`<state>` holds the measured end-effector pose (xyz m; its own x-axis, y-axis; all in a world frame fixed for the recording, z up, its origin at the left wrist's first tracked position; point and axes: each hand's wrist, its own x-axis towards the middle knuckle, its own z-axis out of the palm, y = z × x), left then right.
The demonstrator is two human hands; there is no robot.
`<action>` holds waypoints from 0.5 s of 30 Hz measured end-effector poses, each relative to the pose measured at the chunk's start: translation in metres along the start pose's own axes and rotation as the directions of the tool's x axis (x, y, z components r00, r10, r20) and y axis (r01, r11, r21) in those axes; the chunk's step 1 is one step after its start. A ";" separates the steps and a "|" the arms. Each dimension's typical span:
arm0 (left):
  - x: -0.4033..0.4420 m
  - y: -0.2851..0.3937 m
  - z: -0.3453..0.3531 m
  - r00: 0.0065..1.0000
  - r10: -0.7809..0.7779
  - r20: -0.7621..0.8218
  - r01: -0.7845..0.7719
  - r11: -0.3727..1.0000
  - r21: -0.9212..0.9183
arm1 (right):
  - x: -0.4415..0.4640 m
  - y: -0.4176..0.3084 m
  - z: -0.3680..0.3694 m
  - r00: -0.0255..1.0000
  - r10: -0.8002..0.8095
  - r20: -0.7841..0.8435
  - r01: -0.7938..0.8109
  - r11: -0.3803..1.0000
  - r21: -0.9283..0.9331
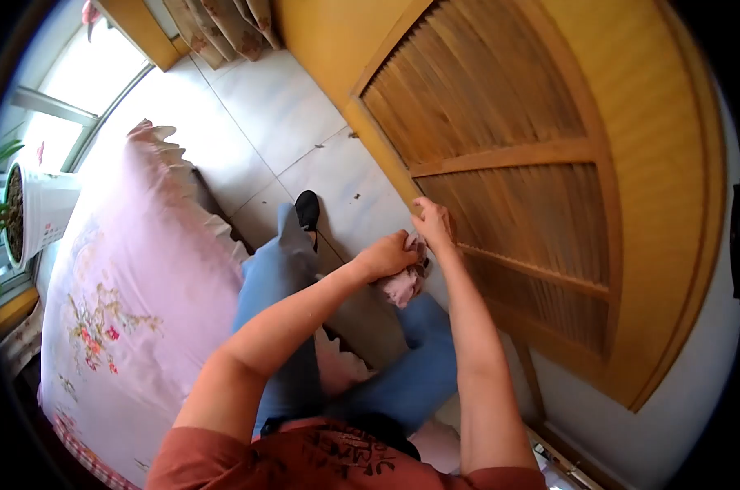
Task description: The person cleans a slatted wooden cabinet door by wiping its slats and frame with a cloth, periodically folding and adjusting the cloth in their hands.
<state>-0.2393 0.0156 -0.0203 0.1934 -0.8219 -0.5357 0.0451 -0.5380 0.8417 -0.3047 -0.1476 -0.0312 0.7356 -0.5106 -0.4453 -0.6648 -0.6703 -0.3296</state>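
A crumpled pink cloth [402,287] is bunched in my left hand [388,255], whose fingers are closed around it. Just to the right and slightly higher, my right hand [433,223] is at the edge of a wooden louvered door [508,208]. Its fingers curl at that edge, though part of the grip is hidden from this angle. The upper end of the cloth lies close to my right wrist. Brown slatted panels fill the door's yellow-varnished frame.
On the left is a bed with a pink floral cover [166,269] and ruffled edge. A white plant pot [50,208] stands by the window. Small dark bits lie on the pale tiled floor [304,114]. A patterned curtain [215,28] hangs at the top. My foot wears a black shoe [307,210].
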 end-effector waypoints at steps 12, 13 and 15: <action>0.025 0.019 -0.041 0.973 -0.104 0.204 -0.077 0.688 0.722 | 0.155 0.045 0.108 0.955 0.165 -0.247 -0.221 0.951 -0.217; 0.026 0.015 -0.038 0.981 -0.103 0.163 -0.045 0.703 0.710 | 0.162 0.049 0.116 0.935 0.187 -0.303 -0.264 0.935 -0.238; 0.027 0.011 -0.037 0.987 -0.101 0.122 -0.013 0.716 0.698 | 0.171 0.052 0.124 0.934 0.192 -0.300 -0.272 0.929 -0.252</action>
<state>-0.1973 -0.0058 -0.0230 0.0671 -0.7803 -0.6218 -0.6542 -0.5050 0.5630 -0.2301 -0.2031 -0.2280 0.5986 -0.7673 -0.2299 -0.7846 -0.6195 0.0247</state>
